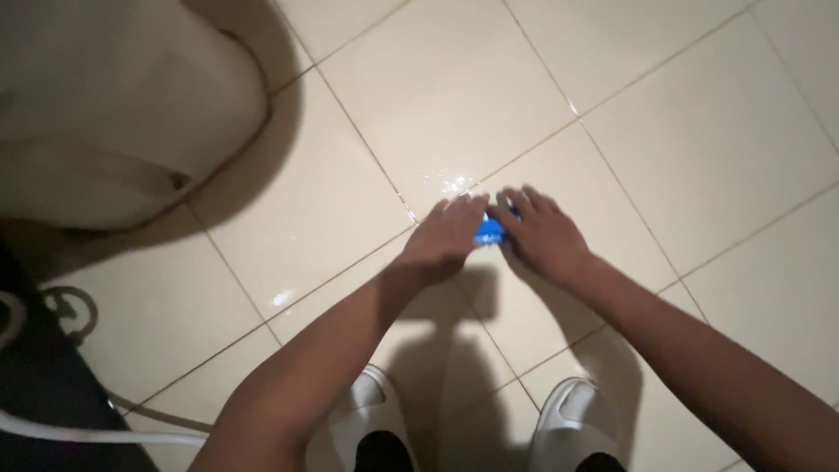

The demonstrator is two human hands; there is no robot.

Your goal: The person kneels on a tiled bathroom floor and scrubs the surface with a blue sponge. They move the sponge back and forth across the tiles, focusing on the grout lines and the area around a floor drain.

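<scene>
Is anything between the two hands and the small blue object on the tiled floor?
Nothing visible: the left hand and right hand both already rest on the small blue object on the beige tiled floor.

The floor point(699, 131) was of glazed cream tiles, smooth and glossy, with thin darker grout lines and a wet, glinting patch point(450, 183) just ahead of the fingers. The small blue thing point(489, 232) between the left hand point(446, 240) and right hand point(546, 236) looked like bright plastic. The white slippers point(568, 415) seemed smooth, matt rubber or plastic. The pale basin point(114, 105) at top left looked like smooth ceramic
</scene>
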